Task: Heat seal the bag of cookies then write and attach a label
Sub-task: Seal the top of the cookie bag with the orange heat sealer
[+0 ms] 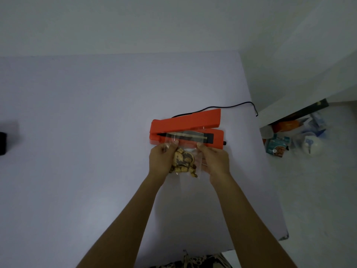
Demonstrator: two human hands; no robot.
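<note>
An orange heat sealer (pixel 185 123) lies in the middle of the white table (pixel 87 132) with its arm lifted. A clear bag of brown-and-yellow cookies (pixel 182 160) lies in front of it, its open top edge laid across the sealer's black sealing strip. My left hand (pixel 161 160) pinches the bag's left side. On the bag's right side, my right hand (pixel 214 160) grips the plastic. Both hands keep the top of the bag stretched flat over the strip.
A black power cord (pixel 228 107) runs from the sealer to the table's right edge. To the right, below a white shelf (pixel 286 113), lies a pile of packets and bags (pixel 289 140) on the floor. A dark object (pixel 2 143) sits at the far left edge.
</note>
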